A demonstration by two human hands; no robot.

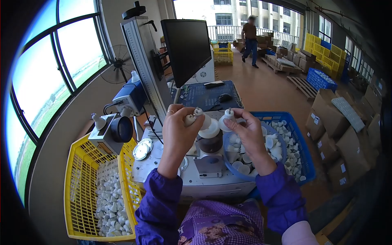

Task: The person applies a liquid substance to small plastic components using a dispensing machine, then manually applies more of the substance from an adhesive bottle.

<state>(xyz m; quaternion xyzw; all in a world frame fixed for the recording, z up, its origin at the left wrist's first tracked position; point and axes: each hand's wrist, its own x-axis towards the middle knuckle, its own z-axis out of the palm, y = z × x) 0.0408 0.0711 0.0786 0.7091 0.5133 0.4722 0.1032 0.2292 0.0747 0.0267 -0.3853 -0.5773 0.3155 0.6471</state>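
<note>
My left hand (179, 132) is closed around white lamp cups with small two-pin bases; one lamp cup (190, 119) shows its base between the fingers. A second white lamp cup (208, 127) points base up beside it, its wide rim over a dark round fixture (210, 145). Between the thumb and fingers of my right hand (250, 132) is another lamp cup (228, 116), also base up. Below that hand stands a translucent blue bowl (246, 177) of similar white cups.
A yellow crate (73, 192) of white cups stands at left, a blue crate (309, 165) of them at right. A black lens unit (121, 130) and monitor (187, 51) rise above the bench. Cartons (330, 114) line the right; a person (249, 38) walks at the back.
</note>
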